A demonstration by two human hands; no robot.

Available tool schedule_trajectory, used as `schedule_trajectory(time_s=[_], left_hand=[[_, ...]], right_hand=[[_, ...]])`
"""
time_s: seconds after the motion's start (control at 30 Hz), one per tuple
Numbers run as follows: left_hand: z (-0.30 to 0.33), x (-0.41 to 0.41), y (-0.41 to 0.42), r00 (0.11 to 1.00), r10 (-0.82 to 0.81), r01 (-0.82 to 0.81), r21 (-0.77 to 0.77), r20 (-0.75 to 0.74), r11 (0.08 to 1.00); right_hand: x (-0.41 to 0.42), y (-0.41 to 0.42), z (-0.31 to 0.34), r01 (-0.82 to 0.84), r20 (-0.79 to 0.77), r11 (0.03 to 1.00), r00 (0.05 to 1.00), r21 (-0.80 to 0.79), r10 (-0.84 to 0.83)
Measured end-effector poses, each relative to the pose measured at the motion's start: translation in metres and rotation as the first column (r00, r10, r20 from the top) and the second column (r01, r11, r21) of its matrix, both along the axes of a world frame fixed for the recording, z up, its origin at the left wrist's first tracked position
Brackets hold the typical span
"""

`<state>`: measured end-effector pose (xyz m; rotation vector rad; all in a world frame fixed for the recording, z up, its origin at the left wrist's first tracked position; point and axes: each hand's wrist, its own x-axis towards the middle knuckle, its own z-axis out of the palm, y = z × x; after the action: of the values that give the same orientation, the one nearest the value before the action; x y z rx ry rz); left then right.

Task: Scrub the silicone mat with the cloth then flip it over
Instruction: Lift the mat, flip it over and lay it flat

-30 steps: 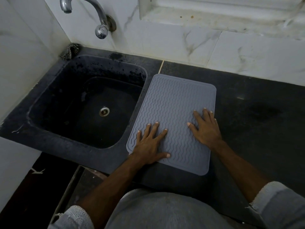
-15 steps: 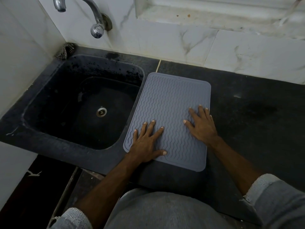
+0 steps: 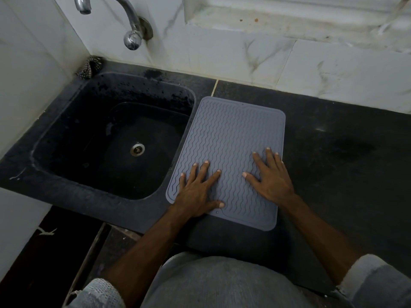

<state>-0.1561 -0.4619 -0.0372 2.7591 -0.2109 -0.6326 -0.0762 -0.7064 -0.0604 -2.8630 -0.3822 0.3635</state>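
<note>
A grey silicone mat (image 3: 231, 132) with wavy ridges lies flat on the black counter, its left edge along the rim of the sink. My left hand (image 3: 196, 190) rests flat on the mat's near left part, fingers spread. My right hand (image 3: 270, 177) lies flat on the mat's near right part, fingers straight and reaching the right edge. Neither hand holds anything. No cloth for scrubbing shows on the counter near the mat.
A black sink (image 3: 115, 138) with a metal drain sits left of the mat, under a chrome tap (image 3: 131, 25). A dark scrubber (image 3: 89, 67) lies in the back left corner. The black counter (image 3: 344, 156) stretches right to a white marble wall.
Both hands stay flat on the mat in nearly the same spots. The view has shifted slightly; the mat itself has not visibly moved.
</note>
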Motion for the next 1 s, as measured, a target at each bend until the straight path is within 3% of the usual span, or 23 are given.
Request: schedule_trajectory(time_s=[1.0], left_hand=[[0.001,-0.0037,0.0013,1.0,0.01,-0.01,-0.004,-0.001,1.0]], right_hand=[[-0.0053,-0.0012,-0.0043,0.007,0.005,0.999,1.0,0.04,-0.007]])
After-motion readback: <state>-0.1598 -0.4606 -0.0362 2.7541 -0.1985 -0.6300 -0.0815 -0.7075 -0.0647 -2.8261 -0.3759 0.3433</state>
